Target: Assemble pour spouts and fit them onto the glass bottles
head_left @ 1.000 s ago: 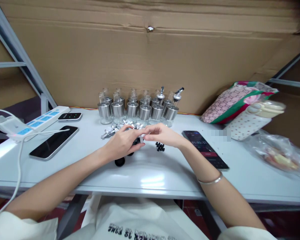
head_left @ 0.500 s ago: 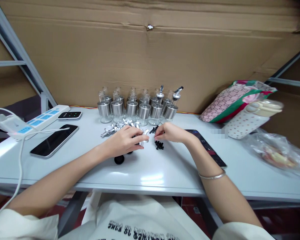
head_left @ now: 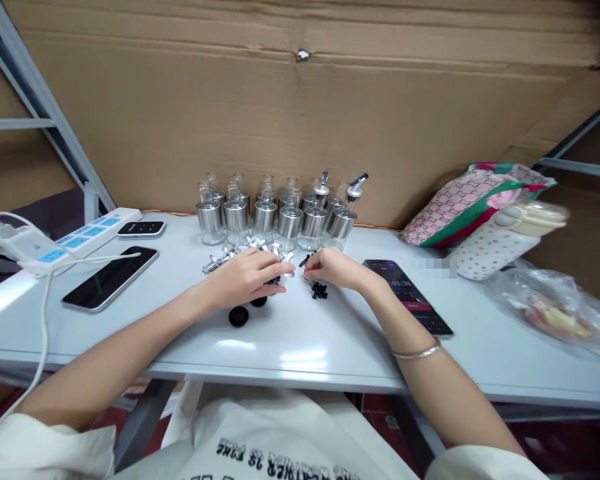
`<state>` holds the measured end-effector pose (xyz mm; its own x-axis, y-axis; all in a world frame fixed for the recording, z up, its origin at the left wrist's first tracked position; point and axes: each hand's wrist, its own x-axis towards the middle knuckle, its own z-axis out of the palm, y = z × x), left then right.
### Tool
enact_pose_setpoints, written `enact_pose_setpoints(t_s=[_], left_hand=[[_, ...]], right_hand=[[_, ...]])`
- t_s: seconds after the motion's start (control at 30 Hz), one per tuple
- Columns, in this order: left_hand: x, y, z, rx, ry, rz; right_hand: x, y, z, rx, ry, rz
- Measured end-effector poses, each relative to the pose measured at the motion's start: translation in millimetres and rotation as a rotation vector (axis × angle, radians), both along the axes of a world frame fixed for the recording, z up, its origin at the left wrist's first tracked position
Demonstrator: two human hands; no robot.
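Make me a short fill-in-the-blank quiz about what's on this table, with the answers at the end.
1. The glass bottles with metal bands stand in rows against the ____ wall behind the table.
2. The phone with the lit screen lies beside the person's ____ forearm.
3. Of the bottles, ____ already carry a pourer spout.
4. The left hand and right hand meet just in front of the pile of loose ____ spouts.

Missing words: cardboard; right; two; metal
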<state>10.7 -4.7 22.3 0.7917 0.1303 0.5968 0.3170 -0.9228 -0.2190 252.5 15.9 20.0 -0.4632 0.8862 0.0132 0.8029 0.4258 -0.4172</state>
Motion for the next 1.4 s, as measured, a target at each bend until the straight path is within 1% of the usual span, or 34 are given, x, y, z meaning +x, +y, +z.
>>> enact_pose_setpoints(t_s=[0.33,0.5,0.57,0.63,0.73,0.8,0.83,0.9,1.07,1.23,1.4], left_hand=[[1,-1,0.5,0.005,0.007,0.000],[0,0,0.4,0.008,-0.001,0.004],[0,0,-0.4,-0.002,0.007,0.008],[0,0,-1.5,-0.016,0.013,0.007],[2,-1,-3.0,-0.028,0.019,-0.015],[3,-2,-3.7,-0.025,0.018,-0.031],[4,-2,-3.9,-0.022,0.016,-0.035],[5,-3,-4.2,-0.017,0.016,-0.032],[4,-3,-4.9,-0.016,0.029,-0.010],[5,-4,-4.0,-0.023,0.019,-0.036],[7,-5,-3.3,0.006,0.028,-0.024]], right_hand=[[-5,2,-7.5,0.052,0.039,-0.014],[-7,1,-7.9,0.011,0.069,-0.001],[-7,0,-6.4,0.019,0.123,-0.014],[-7,-2,-2.6,-0.012,0.271,-0.035],[-10,-7,6.9,-0.180,0.662,-0.032],[-12,-12,13.0,-0.264,0.889,-0.014],[-13,-14,15.3,-0.283,0.964,-0.009],[-15,-16,17.7,-0.308,1.045,-0.003],[-17,-17,15.3,-0.349,1.057,0.034],[-21,-17,13.7,-0.312,1.063,0.041],[-24,-18,12.2,-0.298,1.067,0.036]])
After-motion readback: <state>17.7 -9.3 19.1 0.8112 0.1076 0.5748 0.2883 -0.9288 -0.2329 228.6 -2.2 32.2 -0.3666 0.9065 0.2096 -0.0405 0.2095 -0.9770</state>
